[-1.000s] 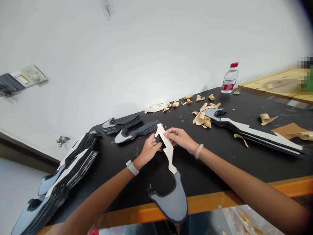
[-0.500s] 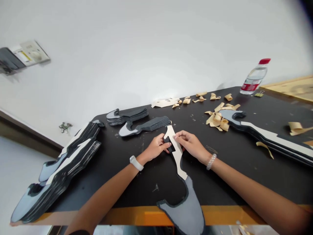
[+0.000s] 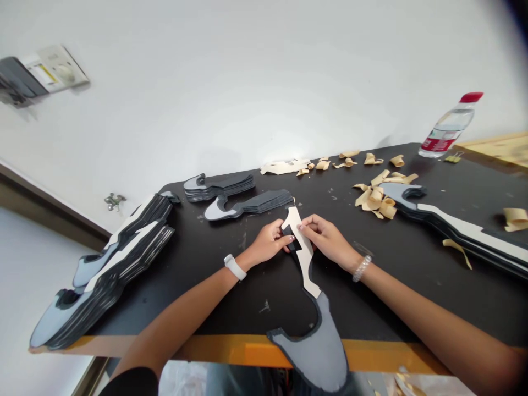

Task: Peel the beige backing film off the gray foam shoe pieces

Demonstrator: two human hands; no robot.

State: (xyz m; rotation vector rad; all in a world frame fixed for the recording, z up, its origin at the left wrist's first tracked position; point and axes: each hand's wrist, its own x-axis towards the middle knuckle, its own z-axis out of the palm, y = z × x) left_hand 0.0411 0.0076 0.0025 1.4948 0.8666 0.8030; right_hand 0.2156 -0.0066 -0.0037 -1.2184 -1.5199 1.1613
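A flat shoe upper piece [image 3: 315,352] lies lengthwise before me, its curved grey end hanging over the table's front edge. Along its narrow dark far part runs a cream strip [image 3: 305,258] with notched sides. My left hand [image 3: 273,241] grips the left edge of the far part, thumb on top and fingers partly underneath. From the other side, my right hand [image 3: 332,242] pinches the strip's right edge with thumb and fingers. Parts of the fingers are hidden under the piece.
Stacks of similar pieces [image 3: 119,269] lie at left, with smaller stacks [image 3: 264,202] beyond my hands. Another stack [image 3: 449,225] is at right beside curled tan peelings [image 3: 375,198]. A water bottle [image 3: 447,132] stands near the wall; cream sheets [image 3: 284,166] lie at the back.
The view has shifted slightly, so the table things sit a little further right. Both hands keep their hold on the piece, with only slight finger movement.
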